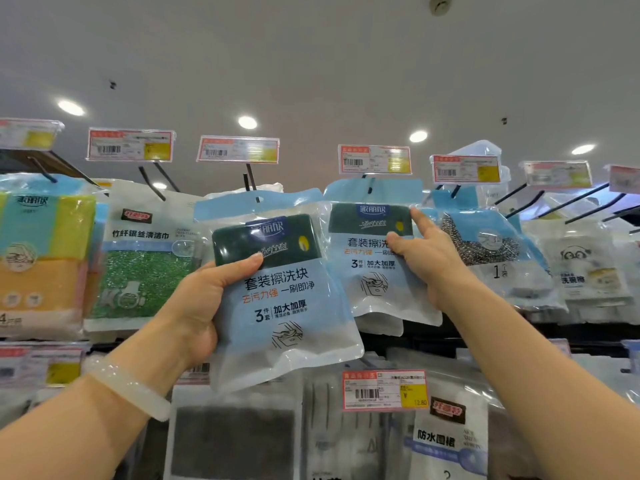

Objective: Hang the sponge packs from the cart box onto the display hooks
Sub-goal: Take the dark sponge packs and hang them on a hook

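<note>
My left hand [204, 299] grips a light-blue sponge pack [287, 303] with dark green sponges showing at its top; it is raised in front of the display, its hang hole near a black hook [251, 176]. An identical sponge pack [372, 258] hangs on the hook [370, 185] to the right. My right hand [427, 258] rests on that hanging pack's right side, thumb on its front, index finger pointing up along its edge. The cart box is out of view.
Other hanging goods fill the row: a yellow-and-blue sponge pack [41, 258], a green cleaning cloth pack [145, 265], a steel scourer pack [485, 247]. Price tags [375, 159] stick out above each hook. A lower row holds apron packs [446, 441].
</note>
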